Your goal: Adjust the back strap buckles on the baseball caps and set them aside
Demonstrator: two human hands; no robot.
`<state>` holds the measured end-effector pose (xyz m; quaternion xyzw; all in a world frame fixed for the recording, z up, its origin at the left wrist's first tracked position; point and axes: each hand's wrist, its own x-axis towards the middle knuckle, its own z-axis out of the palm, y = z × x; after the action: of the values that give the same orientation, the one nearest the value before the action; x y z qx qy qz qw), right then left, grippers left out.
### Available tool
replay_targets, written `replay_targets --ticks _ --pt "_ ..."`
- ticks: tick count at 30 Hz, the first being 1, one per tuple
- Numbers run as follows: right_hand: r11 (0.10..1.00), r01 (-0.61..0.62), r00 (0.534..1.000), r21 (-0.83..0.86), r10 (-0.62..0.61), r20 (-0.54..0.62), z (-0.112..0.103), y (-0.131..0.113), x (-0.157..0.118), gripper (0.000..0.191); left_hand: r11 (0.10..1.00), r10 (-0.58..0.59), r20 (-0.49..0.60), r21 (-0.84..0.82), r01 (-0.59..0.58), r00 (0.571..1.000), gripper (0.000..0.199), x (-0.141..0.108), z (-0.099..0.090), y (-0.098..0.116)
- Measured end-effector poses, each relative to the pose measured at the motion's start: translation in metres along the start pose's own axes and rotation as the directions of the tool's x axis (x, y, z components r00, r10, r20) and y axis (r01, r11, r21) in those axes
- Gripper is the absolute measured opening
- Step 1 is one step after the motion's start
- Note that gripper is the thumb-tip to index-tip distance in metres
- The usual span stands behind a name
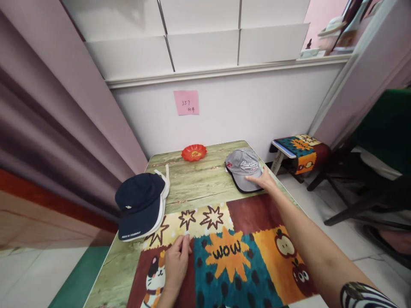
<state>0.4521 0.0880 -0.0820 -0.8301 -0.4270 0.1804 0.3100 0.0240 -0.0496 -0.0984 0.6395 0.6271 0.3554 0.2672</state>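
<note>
My right hand [263, 180] grips the side of a grey baseball cap [244, 164] with white "Always" lettering, at the table's right edge. The thumb lies on top of its brim and the other fingers reach round the side. A black brim edge shows beneath the grey one. My left hand [177, 259] rests on the patterned mat [224, 286], fingers curled together, with nothing seen in them. To its upper left sits a navy cap [139, 205], lying over a white cap [163, 201] whose strap sticks up behind.
A red scalloped dish [194, 152] stands at the back of the wood-patterned table [173, 184]. Behind it is a white wall with a pink note [186, 102]. A small stool [297, 149] and a dark chair [379, 137] are to the right; a curtain [64, 107] hangs at left.
</note>
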Motion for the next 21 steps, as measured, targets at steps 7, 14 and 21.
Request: replay_targets --ticks 7,14,21 --pt "0.982 0.049 0.998 -0.183 -0.057 -0.037 0.006 -0.006 0.005 0.124 0.998 0.018 0.006 0.059 -0.018 1.000 0.046 0.003 0.003 -0.006" --pt "0.999 -0.052 0.999 -0.004 0.051 -0.013 0.008 0.005 0.027 0.123 0.989 0.032 0.014 0.145 -0.034 0.999 0.043 0.004 0.006 -0.009" --pt "0.998 -0.002 0.993 -0.064 -0.005 -0.115 0.000 -0.006 0.027 0.119 0.986 0.036 -0.020 0.164 -0.033 0.999 0.043 0.002 0.010 -0.018"
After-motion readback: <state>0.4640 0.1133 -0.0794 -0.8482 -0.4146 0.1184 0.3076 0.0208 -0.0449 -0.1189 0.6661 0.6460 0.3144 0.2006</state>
